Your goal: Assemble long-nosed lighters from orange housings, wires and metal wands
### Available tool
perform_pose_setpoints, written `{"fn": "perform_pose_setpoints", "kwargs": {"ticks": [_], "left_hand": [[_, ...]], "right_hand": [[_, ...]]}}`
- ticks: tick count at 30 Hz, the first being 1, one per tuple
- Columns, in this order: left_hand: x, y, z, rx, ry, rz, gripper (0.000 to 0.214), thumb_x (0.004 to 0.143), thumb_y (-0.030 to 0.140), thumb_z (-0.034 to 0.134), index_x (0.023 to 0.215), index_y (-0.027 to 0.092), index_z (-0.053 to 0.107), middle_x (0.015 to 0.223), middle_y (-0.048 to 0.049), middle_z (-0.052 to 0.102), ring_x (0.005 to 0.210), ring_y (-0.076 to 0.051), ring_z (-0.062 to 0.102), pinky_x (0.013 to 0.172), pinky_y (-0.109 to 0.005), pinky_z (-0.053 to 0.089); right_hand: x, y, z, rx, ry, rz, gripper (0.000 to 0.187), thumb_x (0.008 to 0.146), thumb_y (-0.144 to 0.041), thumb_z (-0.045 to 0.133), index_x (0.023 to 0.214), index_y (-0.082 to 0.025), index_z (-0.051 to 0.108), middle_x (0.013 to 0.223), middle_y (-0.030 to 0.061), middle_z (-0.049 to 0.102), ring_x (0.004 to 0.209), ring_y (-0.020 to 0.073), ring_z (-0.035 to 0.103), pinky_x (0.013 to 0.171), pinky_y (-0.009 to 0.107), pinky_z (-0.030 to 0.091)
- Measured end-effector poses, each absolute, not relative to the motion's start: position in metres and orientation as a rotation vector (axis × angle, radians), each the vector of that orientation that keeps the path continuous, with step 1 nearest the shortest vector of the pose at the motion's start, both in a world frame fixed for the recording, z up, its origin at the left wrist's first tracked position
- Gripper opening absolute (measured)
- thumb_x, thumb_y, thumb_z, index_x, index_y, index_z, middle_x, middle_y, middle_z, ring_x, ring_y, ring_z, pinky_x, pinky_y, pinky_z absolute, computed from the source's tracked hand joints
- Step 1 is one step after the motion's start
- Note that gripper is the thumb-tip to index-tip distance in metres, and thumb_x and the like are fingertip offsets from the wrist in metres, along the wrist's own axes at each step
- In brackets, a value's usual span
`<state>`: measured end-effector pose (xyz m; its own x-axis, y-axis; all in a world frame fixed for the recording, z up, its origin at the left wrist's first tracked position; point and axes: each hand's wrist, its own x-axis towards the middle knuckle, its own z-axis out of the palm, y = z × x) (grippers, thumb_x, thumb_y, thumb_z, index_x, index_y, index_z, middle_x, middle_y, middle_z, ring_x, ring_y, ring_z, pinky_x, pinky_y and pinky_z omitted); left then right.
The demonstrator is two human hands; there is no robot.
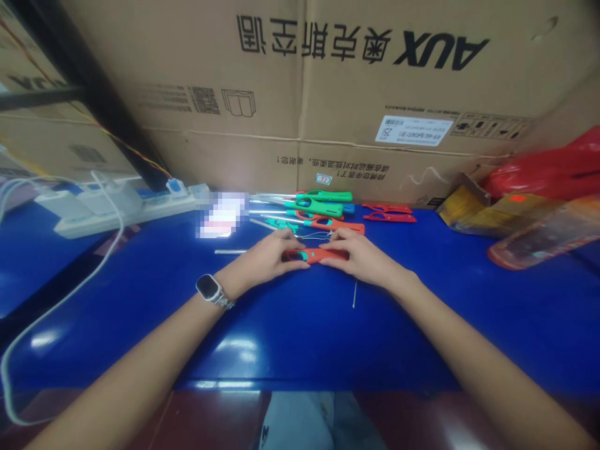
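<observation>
Between both hands lies an orange long-necked gas lighter (pixel 317 255) with a green trigger, its metal tube pointing left over the blue table (pixel 300 337). My left hand (pixel 272 255), with a watch on its wrist, pinches it near the trigger. Around the handle end, my right hand (pixel 359 253) grips with thumb and fingers. Just beyond the hands rest several more lighters, including a green one (pixel 315 206) and an orange one (pixel 335 225). Thin white wires run between the fingertips and these lighters. A thin pale stick (pixel 354 295) shows below my right hand.
A large cardboard box (pixel 187 62) stands behind the table. Red handle shells (pixel 390 217) lie right of the lighters, near a yellow box (pixel 497 212) and a clear plastic jar (pixel 548 240). At left are a power strip (pixel 135 212) with a white cable and a blurred-out bright screen (pixel 221 214).
</observation>
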<state>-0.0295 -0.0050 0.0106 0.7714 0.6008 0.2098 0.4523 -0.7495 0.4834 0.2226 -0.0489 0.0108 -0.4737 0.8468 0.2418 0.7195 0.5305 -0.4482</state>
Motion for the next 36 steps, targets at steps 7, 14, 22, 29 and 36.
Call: {"fn": "perform_pose_setpoints", "kwargs": {"ticks": [7, 14, 22, 29, 36], "left_hand": [[-0.028, -0.010, 0.010, 2.575, 0.902, 0.473, 0.040, 0.089, 0.049, 0.066, 0.114, 0.018, 0.072, 0.108, -0.0100, 0.059, 0.095, -0.024, 0.061, 0.089, -0.040, 0.051], [-0.026, -0.009, 0.006, 2.523, 0.956, 0.481, 0.042, 0.084, 0.049, 0.072, 0.115, 0.020, 0.071, 0.108, -0.0100, 0.063, 0.100, -0.027, 0.061, 0.090, -0.041, 0.049], [-0.027, -0.010, 0.012, 2.607, 0.910, 0.424, 0.040, 0.088, 0.050, 0.067, 0.116, 0.020, 0.066, 0.106, -0.0094, 0.065, 0.102, -0.027, 0.059, 0.091, -0.041, 0.046], [-0.031, -0.011, 0.010, 2.694, 0.675, 0.460, 0.047, 0.096, 0.048, 0.055, 0.133, 0.021, 0.061, 0.115, -0.0115, 0.059, 0.104, -0.024, 0.056, 0.092, -0.038, 0.044], [-0.029, -0.021, 0.021, 2.883, 0.789, 0.698, 0.055, 0.092, 0.052, 0.061, 0.141, 0.027, 0.053, 0.123, -0.0099, 0.061, 0.111, -0.026, 0.055, 0.097, -0.043, 0.038]], "right_hand": [[0.221, -0.046, 0.015, -1.324, -2.319, 0.515, 0.022, 0.086, -0.026, 0.072, 0.107, -0.020, 0.073, 0.103, 0.0071, 0.063, 0.093, 0.0206, 0.062, 0.086, 0.038, 0.052], [0.214, -0.045, 0.029, -1.397, -2.310, 0.655, 0.012, 0.079, -0.018, 0.076, 0.087, -0.018, 0.067, 0.090, 0.0027, 0.069, 0.082, 0.0186, 0.062, 0.074, 0.031, 0.047], [0.207, -0.055, 0.033, -1.548, -2.249, 0.715, 0.017, 0.077, -0.021, 0.073, 0.086, -0.019, 0.058, 0.082, 0.0005, 0.066, 0.071, 0.0165, 0.059, 0.060, 0.026, 0.039], [0.197, -0.063, 0.031, -1.466, -2.283, 0.778, 0.023, 0.095, -0.043, 0.054, 0.097, -0.021, 0.060, 0.092, 0.0046, 0.070, 0.078, 0.0182, 0.061, 0.066, 0.028, 0.040], [0.198, -0.066, 0.031, -1.433, -2.110, 0.785, 0.030, 0.098, -0.045, 0.047, 0.083, -0.021, 0.054, 0.075, -0.0005, 0.061, 0.065, 0.0133, 0.052, 0.060, 0.026, 0.036]]}}
